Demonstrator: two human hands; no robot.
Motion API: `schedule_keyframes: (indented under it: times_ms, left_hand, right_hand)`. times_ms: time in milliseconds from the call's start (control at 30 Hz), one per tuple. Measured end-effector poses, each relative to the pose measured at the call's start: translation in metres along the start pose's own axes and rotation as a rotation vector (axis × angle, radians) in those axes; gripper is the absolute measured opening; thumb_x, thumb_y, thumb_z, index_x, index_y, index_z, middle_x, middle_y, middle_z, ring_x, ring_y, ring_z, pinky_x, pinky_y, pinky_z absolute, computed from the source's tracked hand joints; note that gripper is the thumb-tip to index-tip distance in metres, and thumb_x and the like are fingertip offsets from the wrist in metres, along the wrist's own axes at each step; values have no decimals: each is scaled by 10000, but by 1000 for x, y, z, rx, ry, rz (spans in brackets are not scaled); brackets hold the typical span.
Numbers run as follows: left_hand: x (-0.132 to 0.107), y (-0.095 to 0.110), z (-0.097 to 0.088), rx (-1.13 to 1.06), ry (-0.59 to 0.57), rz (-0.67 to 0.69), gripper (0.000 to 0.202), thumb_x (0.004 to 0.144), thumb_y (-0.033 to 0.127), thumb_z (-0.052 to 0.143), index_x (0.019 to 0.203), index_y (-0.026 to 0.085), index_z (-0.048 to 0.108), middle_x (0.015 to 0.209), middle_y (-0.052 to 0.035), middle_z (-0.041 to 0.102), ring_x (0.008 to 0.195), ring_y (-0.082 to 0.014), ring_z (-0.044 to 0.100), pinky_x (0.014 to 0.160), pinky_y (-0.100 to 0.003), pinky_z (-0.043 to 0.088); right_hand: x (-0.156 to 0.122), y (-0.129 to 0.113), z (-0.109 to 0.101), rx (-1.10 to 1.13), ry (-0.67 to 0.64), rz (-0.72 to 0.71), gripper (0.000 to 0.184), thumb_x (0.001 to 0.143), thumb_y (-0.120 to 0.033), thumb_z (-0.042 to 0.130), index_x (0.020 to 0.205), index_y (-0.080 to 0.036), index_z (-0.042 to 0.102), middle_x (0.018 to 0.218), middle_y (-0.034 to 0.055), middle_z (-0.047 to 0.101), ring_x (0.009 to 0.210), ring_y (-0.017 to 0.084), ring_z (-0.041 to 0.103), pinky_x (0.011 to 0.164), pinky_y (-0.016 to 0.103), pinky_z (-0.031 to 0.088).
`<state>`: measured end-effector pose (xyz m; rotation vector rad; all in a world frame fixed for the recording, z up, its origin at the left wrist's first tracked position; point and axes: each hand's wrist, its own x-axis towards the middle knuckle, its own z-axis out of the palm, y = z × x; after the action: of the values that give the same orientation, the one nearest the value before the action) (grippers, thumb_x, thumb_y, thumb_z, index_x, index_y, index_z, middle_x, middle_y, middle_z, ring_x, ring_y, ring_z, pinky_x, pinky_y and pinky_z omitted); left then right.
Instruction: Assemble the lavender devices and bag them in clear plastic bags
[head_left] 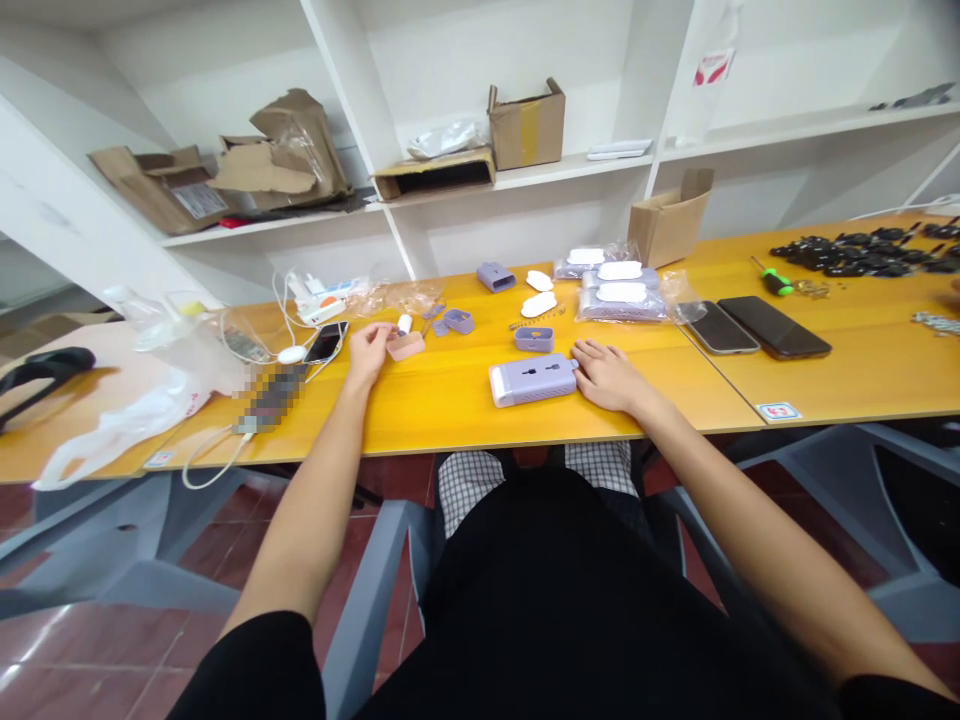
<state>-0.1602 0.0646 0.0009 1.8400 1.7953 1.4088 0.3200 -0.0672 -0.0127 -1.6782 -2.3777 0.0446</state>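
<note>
My left hand (368, 352) is at the left of the table with its fingers curled together, next to a small pink open case piece (406, 347). Behind that piece stands a small white cylinder (404, 324); whatever the fingertips hold is too small to make out. My right hand (606, 376) lies flat, fingers stretched out, against the right end of a lilac case (534, 380) with two dark marks on top and a pale left end. Just behind this case sits a lilac open end piece (534, 340). Another lilac piece (458, 321) lies between my hands.
Farther back are a lilac sleeve (496, 277), white oval pieces (538, 304), a spring-like strip (538, 319) and bagged lilac cases (622, 301). Two phones (775, 327), a green screwdriver (777, 283) and black parts (847, 253) lie right. Cables, a power strip (322, 311) and plastic bag (124, 430) are left.
</note>
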Motion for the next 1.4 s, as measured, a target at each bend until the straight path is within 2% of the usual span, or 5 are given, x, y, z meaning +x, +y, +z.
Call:
schedule_keyframes:
  times_ms: [367, 600, 800, 1167, 1400]
  left_hand:
    - [-10, 17, 3, 143, -389, 162, 404, 937, 509, 588, 1142, 228, 794, 1260, -72, 781, 1207, -324, 688, 1159, -472, 459]
    - [-6, 28, 15, 101, -249, 179, 425, 946, 470, 544, 1177, 174, 744, 1369, -128, 701, 1333, -293, 606, 1174, -432, 458]
    - [1, 23, 23, 171, -317, 207, 398, 924, 418, 591, 1217, 188, 734, 1458, -135, 619, 1407, -303, 540, 1229, -459, 392]
    - [1, 17, 18, 245, -205, 227, 424, 985, 483, 513, 1154, 186, 764, 1173, -132, 692, 1146, -284, 653, 1112, -448, 479]
    - [20, 9, 28, 351, -277, 73, 514, 880, 628, 641, 1320, 380, 735, 1443, -119, 669, 1401, -502, 509, 1138, -768, 303]
  right_hand:
    - [15, 12, -30, 221, 57, -42, 437, 1037, -346, 441, 1295, -171, 747, 1345, 139, 752, 1240, 319, 700, 1100, 471, 506]
    - [122, 20, -65, 149, 168, -75, 405, 991, -290, 558, 1326, -142, 730, 1328, 154, 747, 1231, 352, 681, 1088, 473, 499]
    - [189, 6, -38, -40, -105, 19, 602, 1012, -431, 580, 1549, -158, 553, 1584, 202, 535, 1450, 434, 483, 1183, 569, 387]
    - [208, -15, -9, -38, -183, 106, 516, 944, -472, 575, 1373, -223, 715, 1461, 191, 643, 1388, 464, 505, 1045, 621, 478]
    - [191, -7, -13, -67, -129, 12, 461, 910, -478, 649, 1270, -216, 768, 1306, 164, 738, 1246, 367, 638, 1016, 470, 515]
